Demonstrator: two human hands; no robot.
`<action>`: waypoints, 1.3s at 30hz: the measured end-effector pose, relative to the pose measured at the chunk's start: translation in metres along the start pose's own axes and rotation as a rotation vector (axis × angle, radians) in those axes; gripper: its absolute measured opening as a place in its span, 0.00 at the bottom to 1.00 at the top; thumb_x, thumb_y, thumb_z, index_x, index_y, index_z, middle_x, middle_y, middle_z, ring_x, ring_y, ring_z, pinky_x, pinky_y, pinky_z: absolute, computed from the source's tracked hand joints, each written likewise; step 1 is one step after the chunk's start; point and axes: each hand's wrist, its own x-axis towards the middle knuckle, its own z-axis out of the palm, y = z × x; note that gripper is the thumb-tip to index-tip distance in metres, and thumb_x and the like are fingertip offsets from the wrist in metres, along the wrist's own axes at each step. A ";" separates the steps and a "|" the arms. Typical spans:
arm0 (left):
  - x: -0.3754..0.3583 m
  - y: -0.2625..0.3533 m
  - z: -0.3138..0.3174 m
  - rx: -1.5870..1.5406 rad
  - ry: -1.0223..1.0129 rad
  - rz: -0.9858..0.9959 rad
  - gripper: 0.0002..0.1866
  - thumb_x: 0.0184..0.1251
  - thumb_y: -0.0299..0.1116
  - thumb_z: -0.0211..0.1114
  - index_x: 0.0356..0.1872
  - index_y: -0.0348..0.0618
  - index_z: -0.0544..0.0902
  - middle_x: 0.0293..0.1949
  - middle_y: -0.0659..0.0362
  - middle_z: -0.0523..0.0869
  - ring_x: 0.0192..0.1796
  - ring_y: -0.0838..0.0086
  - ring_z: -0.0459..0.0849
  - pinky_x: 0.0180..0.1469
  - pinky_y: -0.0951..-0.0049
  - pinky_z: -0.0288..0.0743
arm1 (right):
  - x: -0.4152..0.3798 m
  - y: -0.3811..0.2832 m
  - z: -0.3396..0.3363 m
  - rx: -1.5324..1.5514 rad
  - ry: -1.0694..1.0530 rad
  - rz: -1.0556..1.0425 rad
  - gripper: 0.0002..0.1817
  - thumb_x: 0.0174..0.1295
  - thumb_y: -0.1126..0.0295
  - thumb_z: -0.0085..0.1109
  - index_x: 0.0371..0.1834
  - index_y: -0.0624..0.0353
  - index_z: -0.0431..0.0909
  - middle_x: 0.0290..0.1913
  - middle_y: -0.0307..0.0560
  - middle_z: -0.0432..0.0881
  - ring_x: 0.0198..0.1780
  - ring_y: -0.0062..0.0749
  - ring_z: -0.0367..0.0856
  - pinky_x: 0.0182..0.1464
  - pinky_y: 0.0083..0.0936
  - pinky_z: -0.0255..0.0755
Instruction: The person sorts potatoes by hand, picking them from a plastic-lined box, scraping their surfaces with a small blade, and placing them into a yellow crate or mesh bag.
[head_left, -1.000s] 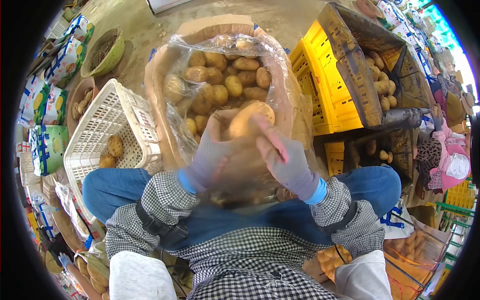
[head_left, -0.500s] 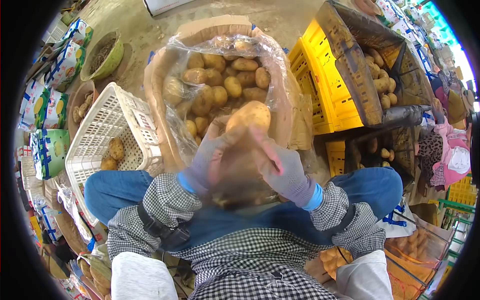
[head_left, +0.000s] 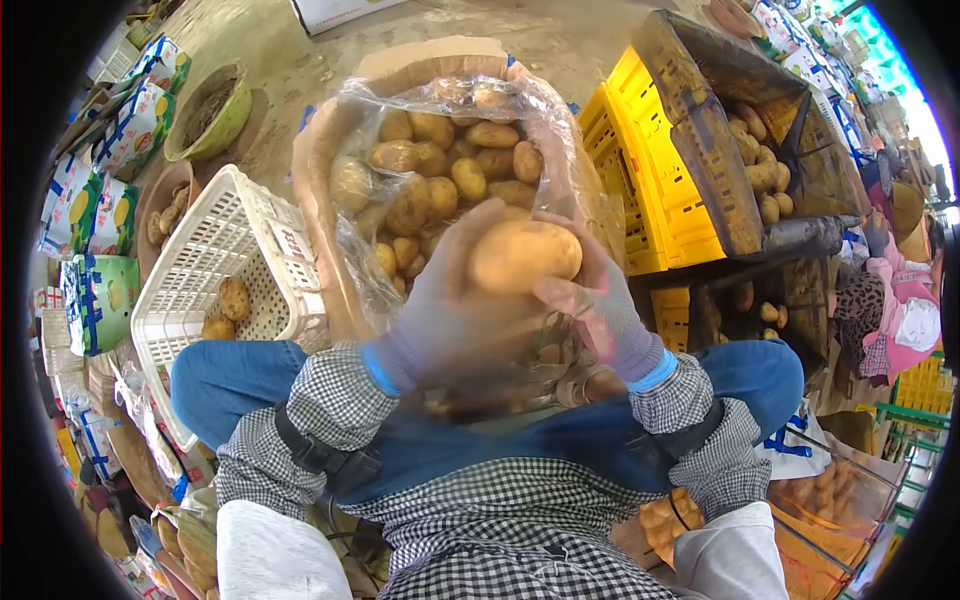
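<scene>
Held potato: one large, pale-yellow potato [head_left: 527, 257], raised between both hands over the near part of the carton opening; its surface looks smooth and clean.
Long axis: roughly side to side across the wearer's view, blunt right end exposed, left end partly covered by glove.
Left hand: gloved in grey-purple, blue at the wrist [head_left: 436, 300]; fingers curved about the potato's left end and far side; blurred, so firmness of hold cannot be told.
Right hand: matching glove, pinkish on the thumb [head_left: 600, 296]; holds the potato, thumb on its near right edge, fingers behind its right end.
Nearer hand: neither; both are in contact, left hand at the left end, right hand at the right, the potato lying between them and beyond the wrists.
Carton: brown cardboard [head_left: 432, 52], directly ahead of the wearer, with a clear plastic liner [head_left: 352, 268] inside.
Carton contents: many loose potatoes [head_left: 468, 180], lying beyond the held one.
White basket: slatted plastic [head_left: 290, 262], left of the carton, tilted; two small potatoes [head_left: 233, 300] inside.
Yellow crate: right of the carton [head_left: 690, 238], beside a dark lining [head_left: 716, 178] with more potatoes [head_left: 764, 178] within.
Green tub: far left on the floor [head_left: 232, 125], dark contents, kind unclear.
</scene>
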 end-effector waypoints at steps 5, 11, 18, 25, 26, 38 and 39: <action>0.005 0.019 -0.012 -0.468 0.005 -0.205 0.46 0.59 0.37 0.74 0.73 0.37 0.56 0.66 0.53 0.68 0.68 0.67 0.70 0.69 0.68 0.66 | -0.001 -0.013 0.006 0.094 -0.031 -0.019 0.47 0.52 0.66 0.75 0.73 0.63 0.57 0.65 0.46 0.69 0.65 0.30 0.70 0.66 0.27 0.67; 0.003 -0.003 -0.018 -0.147 -0.010 -0.114 0.44 0.65 0.47 0.68 0.74 0.36 0.54 0.66 0.53 0.69 0.66 0.67 0.71 0.67 0.68 0.68 | 0.004 0.007 -0.004 -0.307 -0.010 -0.189 0.52 0.46 0.68 0.79 0.74 0.63 0.55 0.69 0.48 0.66 0.68 0.32 0.68 0.69 0.28 0.63; 0.003 0.003 -0.024 0.401 0.028 -0.068 0.49 0.54 0.32 0.78 0.74 0.39 0.55 0.67 0.51 0.67 0.64 0.71 0.72 0.67 0.67 0.68 | 0.005 0.008 -0.008 -0.826 -0.003 -0.363 0.49 0.44 0.72 0.76 0.73 0.61 0.60 0.69 0.52 0.67 0.69 0.42 0.67 0.71 0.32 0.60; 0.007 -0.003 -0.032 -0.247 0.149 -0.372 0.49 0.53 0.34 0.78 0.73 0.39 0.57 0.66 0.51 0.69 0.65 0.69 0.72 0.64 0.69 0.71 | 0.002 0.012 0.006 -1.075 0.087 -0.488 0.49 0.40 0.77 0.72 0.72 0.59 0.62 0.66 0.56 0.71 0.66 0.52 0.70 0.68 0.36 0.64; 0.009 -0.003 -0.033 -0.290 0.155 -0.366 0.48 0.53 0.35 0.77 0.73 0.39 0.57 0.66 0.51 0.70 0.65 0.68 0.72 0.64 0.69 0.71 | 0.002 0.011 0.006 -1.063 0.098 -0.500 0.49 0.40 0.77 0.72 0.72 0.59 0.62 0.66 0.56 0.71 0.66 0.52 0.70 0.68 0.36 0.65; 0.002 -0.026 -0.050 0.213 0.114 -0.186 0.22 0.72 0.35 0.58 0.63 0.37 0.73 0.55 0.54 0.81 0.58 0.70 0.79 0.61 0.68 0.74 | -0.016 -0.044 0.007 -0.328 0.138 0.120 0.32 0.57 0.70 0.66 0.67 0.60 0.69 0.58 0.45 0.75 0.53 0.32 0.78 0.53 0.24 0.76; 0.006 -0.030 -0.060 0.268 0.121 -0.222 0.21 0.72 0.35 0.57 0.62 0.38 0.74 0.55 0.56 0.81 0.59 0.71 0.78 0.61 0.67 0.74 | -0.026 -0.061 -0.002 -0.246 0.172 0.088 0.33 0.58 0.69 0.63 0.68 0.59 0.66 0.61 0.47 0.72 0.52 0.32 0.78 0.52 0.25 0.76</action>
